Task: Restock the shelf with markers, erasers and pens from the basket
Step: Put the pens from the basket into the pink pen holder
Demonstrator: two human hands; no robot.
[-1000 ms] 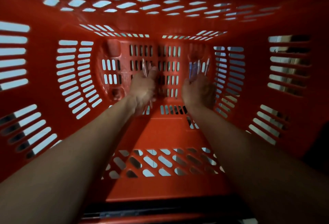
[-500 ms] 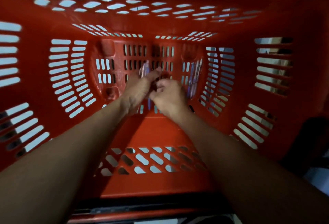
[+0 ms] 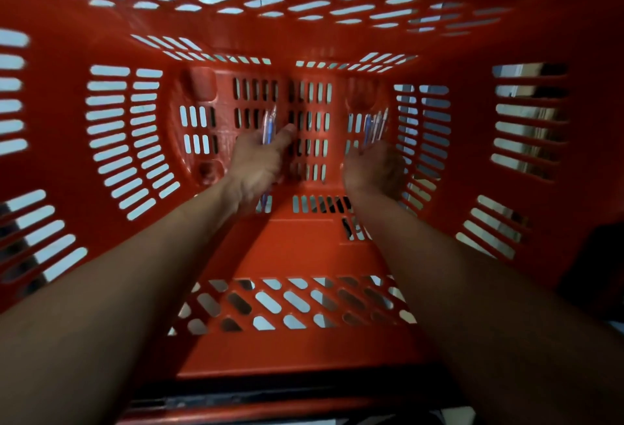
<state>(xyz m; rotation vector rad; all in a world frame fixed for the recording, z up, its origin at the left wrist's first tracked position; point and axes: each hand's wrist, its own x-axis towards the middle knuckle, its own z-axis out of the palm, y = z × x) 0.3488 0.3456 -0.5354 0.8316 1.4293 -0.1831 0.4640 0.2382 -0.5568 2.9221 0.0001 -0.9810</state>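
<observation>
Head view, left hand (image 3: 256,164) gripping pens (image 3: 269,127), right hand (image 3: 373,169) beside more pens (image 3: 376,127)

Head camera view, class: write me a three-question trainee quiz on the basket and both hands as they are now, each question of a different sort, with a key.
1. True or false: the left hand holds blue pens.
2. Multiple choice: where are both hands? A) on a shelf B) deep inside the red basket C) on the basket's handle
3. Fill in: the pens by the right hand lie near the basket's ____ wall.

Key:
1. True; the thumb and fingers close round them.
2. B
3. Right; this second bunch of pens sits beside the slotted right wall. Whether the right hand already grips them is too blurred to tell.
</observation>
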